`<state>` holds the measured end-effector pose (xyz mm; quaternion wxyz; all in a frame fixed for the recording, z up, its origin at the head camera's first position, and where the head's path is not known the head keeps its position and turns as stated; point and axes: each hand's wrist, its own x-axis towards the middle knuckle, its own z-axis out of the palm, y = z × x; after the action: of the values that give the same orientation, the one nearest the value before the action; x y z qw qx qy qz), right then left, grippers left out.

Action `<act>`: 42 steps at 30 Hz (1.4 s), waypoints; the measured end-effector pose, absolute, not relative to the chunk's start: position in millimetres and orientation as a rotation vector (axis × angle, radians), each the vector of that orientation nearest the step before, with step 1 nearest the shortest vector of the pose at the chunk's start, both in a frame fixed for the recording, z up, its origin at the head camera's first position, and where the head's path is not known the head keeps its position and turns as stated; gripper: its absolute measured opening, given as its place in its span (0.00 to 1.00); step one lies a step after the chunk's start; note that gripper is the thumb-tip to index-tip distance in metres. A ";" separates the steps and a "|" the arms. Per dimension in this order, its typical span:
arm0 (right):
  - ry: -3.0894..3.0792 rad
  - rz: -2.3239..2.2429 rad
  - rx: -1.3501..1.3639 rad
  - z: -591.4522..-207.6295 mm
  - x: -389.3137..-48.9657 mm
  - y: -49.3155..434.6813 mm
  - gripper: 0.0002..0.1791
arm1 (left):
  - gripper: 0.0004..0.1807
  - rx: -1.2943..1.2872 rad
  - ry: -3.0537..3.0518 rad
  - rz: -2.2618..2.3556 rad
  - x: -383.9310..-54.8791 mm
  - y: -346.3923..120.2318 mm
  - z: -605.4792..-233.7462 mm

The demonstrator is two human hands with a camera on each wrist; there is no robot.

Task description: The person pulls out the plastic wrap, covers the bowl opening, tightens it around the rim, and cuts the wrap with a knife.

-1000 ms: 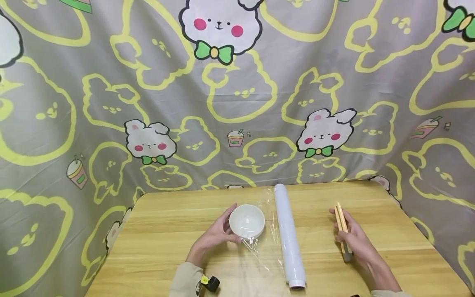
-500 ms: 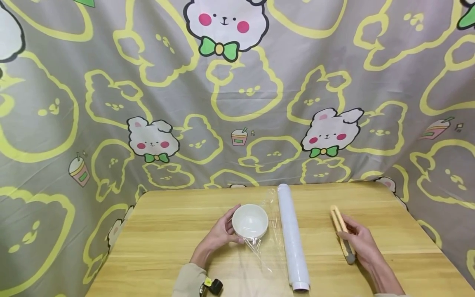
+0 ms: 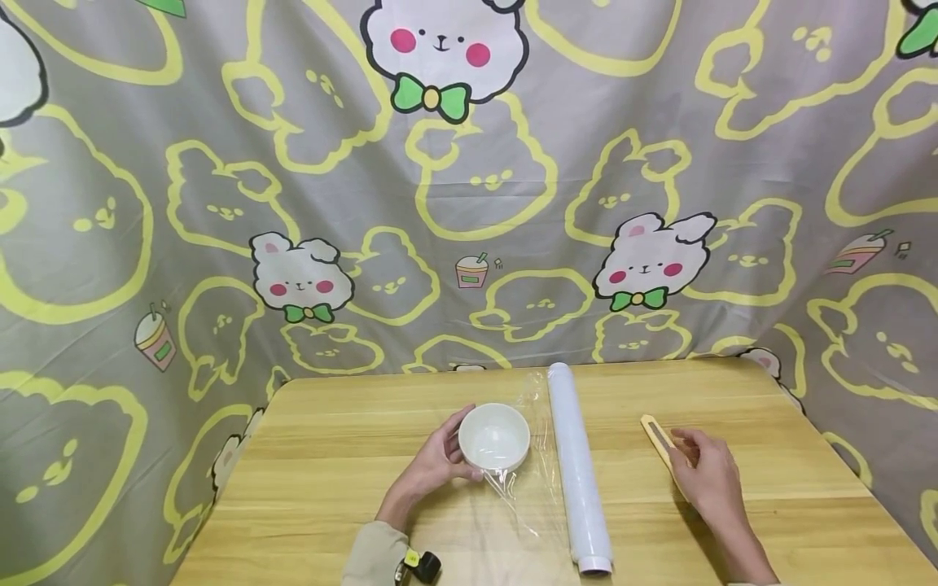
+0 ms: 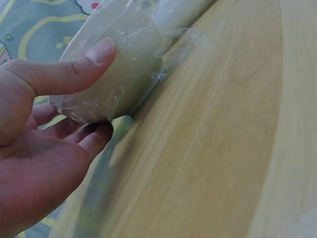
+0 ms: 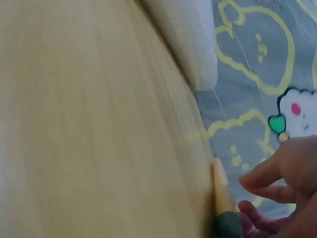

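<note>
My left hand (image 3: 434,462) grips the white bowl (image 3: 494,437) by its left side. Thumb above and fingers beneath are plain in the left wrist view, with clear plastic wrap (image 4: 126,74) clinging over the bowl. Loose wrap trails toward the long white roll of plastic wrap (image 3: 579,472) at the bowl's right. On the table to the right lies a yellow utility knife (image 3: 657,437) with a dark end (image 5: 228,224). Above it is my right hand (image 3: 709,478), its thumb and fingers loosely bent and apart from the knife body in the right wrist view.
A wooden table (image 3: 352,407) carries everything. Behind it and along both sides hangs a grey curtain (image 3: 396,325) with yellow outlines and white rabbits. A small black device (image 3: 427,567) is strapped at my left wrist.
My right hand has lowered the utility knife to the table, turned it tip-left and let it go. My left hand keeps its hold on the bowl; the roll stays put.
</note>
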<state>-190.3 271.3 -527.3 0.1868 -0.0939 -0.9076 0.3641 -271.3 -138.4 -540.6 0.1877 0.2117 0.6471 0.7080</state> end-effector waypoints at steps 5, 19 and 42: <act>-2.446 1.206 -0.032 -494.6 -188.7 244.3 0.11 | 0.63 0.609 1.837 1.984 -271.2 -138.5 -539.3; -2.376 2.153 0.198 -475.6 -194.4 128.6 0.09 | 0.62 0.626 1.846 1.991 -272.7 -139.5 -542.0; -2.807 1.583 0.432 -469.9 -184.4 178.5 0.06 | 0.62 0.624 1.845 1.979 -270.6 -139.8 -539.8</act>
<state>-184.4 178.5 -469.9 -0.0550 0.1327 -0.8620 0.4861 -270.6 -139.8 -539.8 0.1812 0.2209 0.6535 0.7009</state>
